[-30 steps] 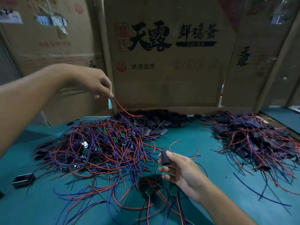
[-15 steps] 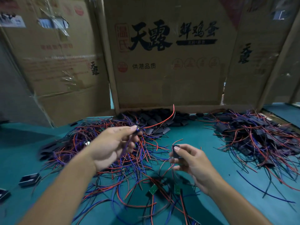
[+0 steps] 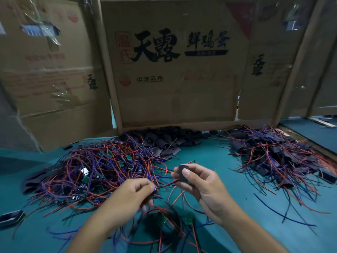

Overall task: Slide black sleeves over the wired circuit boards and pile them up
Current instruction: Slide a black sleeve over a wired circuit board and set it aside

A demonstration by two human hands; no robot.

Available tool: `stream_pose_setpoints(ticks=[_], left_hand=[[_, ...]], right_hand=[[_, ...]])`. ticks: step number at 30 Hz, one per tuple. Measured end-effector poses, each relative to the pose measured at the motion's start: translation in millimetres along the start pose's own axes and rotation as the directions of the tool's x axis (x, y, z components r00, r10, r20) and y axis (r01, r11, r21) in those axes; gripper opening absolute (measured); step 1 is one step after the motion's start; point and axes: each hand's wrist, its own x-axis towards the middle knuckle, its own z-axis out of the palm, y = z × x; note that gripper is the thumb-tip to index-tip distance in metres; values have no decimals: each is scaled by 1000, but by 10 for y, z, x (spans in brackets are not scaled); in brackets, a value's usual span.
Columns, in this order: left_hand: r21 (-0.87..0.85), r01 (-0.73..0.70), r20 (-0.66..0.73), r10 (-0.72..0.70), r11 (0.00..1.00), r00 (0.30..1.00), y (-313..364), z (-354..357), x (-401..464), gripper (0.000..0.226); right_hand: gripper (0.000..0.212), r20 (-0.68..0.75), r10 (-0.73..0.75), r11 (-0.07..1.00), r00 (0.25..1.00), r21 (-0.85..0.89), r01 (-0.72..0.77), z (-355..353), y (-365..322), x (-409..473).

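— Head view, workbench w/ teal mat (image 3: 209, 156): what's in the hands?
— Right hand (image 3: 204, 187), thumb and fingers clamped on one black sleeve (image 3: 182, 173), held upright above the mat. Left hand (image 3: 133, 194), fingertips pinched together on red and blue wires (image 3: 165, 185) running toward the sleeve's lower end. Board itself hidden, can't tell if inside.
— Stock?
— Left-center: tangle of unsleeved wired boards (image 3: 94, 170), green PCBs showing thru. Behind it, against cardboard box (image 3: 175, 70): heap of loose sleeves (image 3: 164, 141). Right: finished pile (image 3: 273, 154), sleeved boards w/ wires sticking out, well apart from the tangle.
— Near edge?
— Two green boards (image 3: 163, 220) w/ wires on the mat under the hands. Small black item (image 3: 11, 216) far left, too blurred to ID.
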Motion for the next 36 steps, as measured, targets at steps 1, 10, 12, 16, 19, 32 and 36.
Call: stream_pose_setpoints(ticks=[1,10,12,16,19,32,36], left_hand=[[189,-40,-62,52,981,997,-40,29,13,20],[119,-279,-183,297,953,937,-24,415,14,11],[97,-328,-187,341,940,921,-60,374,18,16],[103,-340,-206,355,935,912,-99,317,22,30],[132,-315,-220,338,940,915,-130,267,14,33],[-87,-351,-148,336,932,930,-66,172,-50,19],[-175,-361,-135,341,916,930,-38,139,-86,19]], right_hand=[[43,2,1,1000,1000,-14,-1,18,26,-7],[39,57,23,999,998,43,-26,93,98,-44],[42,65,17,999,998,47,-20,89,65,-41],[39,39,-3,1000,999,-7,4,97,32,-51],[38,5,-26,999,1000,-41,27,65,-14,-40],[32,52,-171,963,984,-203,179,-72,-126,-1],[27,112,-245,752,963,-606,261,-278,-237,22]])
